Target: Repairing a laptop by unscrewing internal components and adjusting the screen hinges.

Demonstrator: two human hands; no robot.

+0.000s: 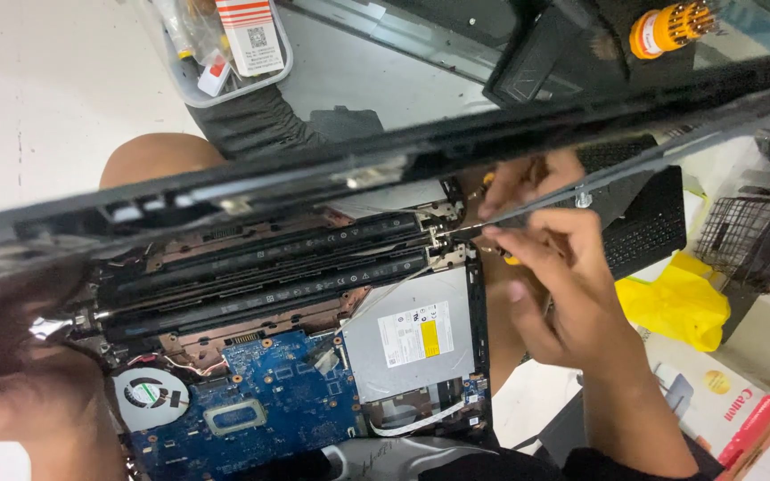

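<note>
We see an opened laptop [314,356] lying with its insides up: blue circuit board [260,401], round fan [149,396] at lower left, silver optical drive [412,343] at right, long black battery bars across the middle. Its dark lid panel [385,169] stands tilted across the view. A screwdriver [492,223] with yellow handle meets the right hinge [443,239].

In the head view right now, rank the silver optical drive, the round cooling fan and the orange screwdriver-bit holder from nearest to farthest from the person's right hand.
1. Silver optical drive: just left of and below the right hand.
2. Orange screwdriver-bit holder: up at the top edge, above the hand.
3. Round cooling fan: far left, at the laptop's lower-left corner.
</note>
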